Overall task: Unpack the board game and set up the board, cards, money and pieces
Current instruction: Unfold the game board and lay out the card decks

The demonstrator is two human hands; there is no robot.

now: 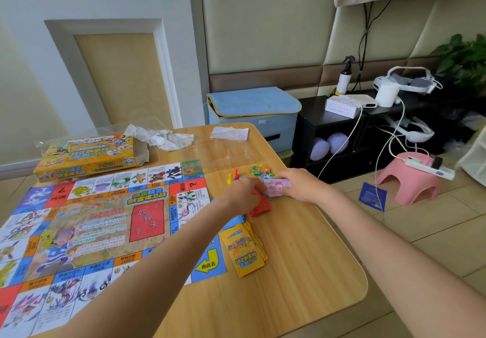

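Right hand (299, 185) grips pink money (277, 186); board (105, 222) reads "机会卡".

One game board (92, 222) and one game box (86, 157) lie on the table (302, 272). There are three card stacks: yellow (246, 252), red (260, 207), blue (234, 220). Two pawns show clearly, yellow (230, 178) and red (236, 173).
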